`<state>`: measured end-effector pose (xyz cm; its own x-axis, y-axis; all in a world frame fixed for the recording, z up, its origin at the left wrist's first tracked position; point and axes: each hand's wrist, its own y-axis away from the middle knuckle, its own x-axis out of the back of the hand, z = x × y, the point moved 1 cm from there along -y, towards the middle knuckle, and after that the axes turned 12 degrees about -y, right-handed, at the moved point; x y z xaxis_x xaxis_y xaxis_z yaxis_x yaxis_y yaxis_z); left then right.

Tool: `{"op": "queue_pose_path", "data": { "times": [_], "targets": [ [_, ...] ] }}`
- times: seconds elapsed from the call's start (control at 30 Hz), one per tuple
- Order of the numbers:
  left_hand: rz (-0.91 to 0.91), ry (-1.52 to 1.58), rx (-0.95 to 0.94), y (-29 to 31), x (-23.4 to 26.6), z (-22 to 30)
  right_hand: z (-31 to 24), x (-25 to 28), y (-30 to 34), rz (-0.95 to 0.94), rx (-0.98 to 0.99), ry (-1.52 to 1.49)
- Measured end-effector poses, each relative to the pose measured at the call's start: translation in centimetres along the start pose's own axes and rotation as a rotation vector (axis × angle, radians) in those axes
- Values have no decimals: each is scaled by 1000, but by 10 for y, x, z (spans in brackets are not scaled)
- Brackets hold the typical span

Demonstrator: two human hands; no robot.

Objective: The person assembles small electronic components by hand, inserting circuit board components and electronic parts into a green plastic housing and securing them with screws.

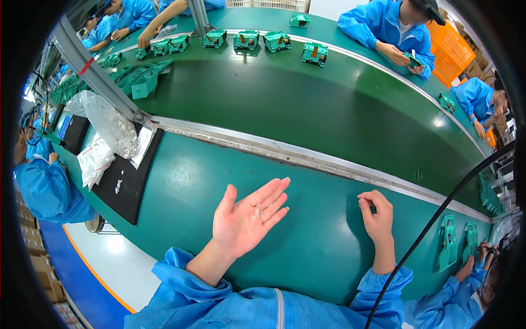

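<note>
Palm up above the green worktable [192, 170], my left hand [241, 222] is open with its fingers stretched out. A few tiny clear pieces [256, 213] lie on its palm and fingers; their kind is too small to tell. To the right, my right hand [377, 216] hovers over the table, its thumb and forefinger pinched together. Whatever may be between those fingertips is too small to make out. Left of my hands, a black mat [125, 189] carries a few small white parts [119, 185] and clear bags of small pieces [112, 129].
A conveyor belt [263, 93] runs beyond a metal rail [274, 152], with green housings [315, 54] along its far side. A metal post [96, 66] stands at left. A black cable [438, 211] crosses at right, near green panels [448, 244]. Co-workers in blue sit around.
</note>
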<state>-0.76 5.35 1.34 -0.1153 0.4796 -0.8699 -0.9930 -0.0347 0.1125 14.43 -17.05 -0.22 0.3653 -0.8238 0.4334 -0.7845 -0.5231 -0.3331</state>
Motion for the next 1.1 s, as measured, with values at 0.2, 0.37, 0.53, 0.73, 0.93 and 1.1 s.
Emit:
{"op": "queue_pose_path", "data": {
  "times": [0.2, 0.37, 0.53, 0.73, 0.93, 1.1],
  "targets": [
    [37, -71, 24, -1, -1, -5, -4, 17, 3, 62, 38, 68],
    [0, 61, -56, -2, 13, -15, -29, 73, 13, 367, 67, 91],
    [-22, 20, -103, 17, 18, 3, -75, 120, 68, 529, 115, 139],
    [64, 33, -150, 50, 27, 25, -131, 167, 165, 673, 108, 298],
    [182, 118, -173, 96, 23, 36, -119, 52, 191, 29, -323, -488],
    [197, 52, -123, 113, 14, 18, -108, -27, 200, -707, -208, -918]
  ]
}}
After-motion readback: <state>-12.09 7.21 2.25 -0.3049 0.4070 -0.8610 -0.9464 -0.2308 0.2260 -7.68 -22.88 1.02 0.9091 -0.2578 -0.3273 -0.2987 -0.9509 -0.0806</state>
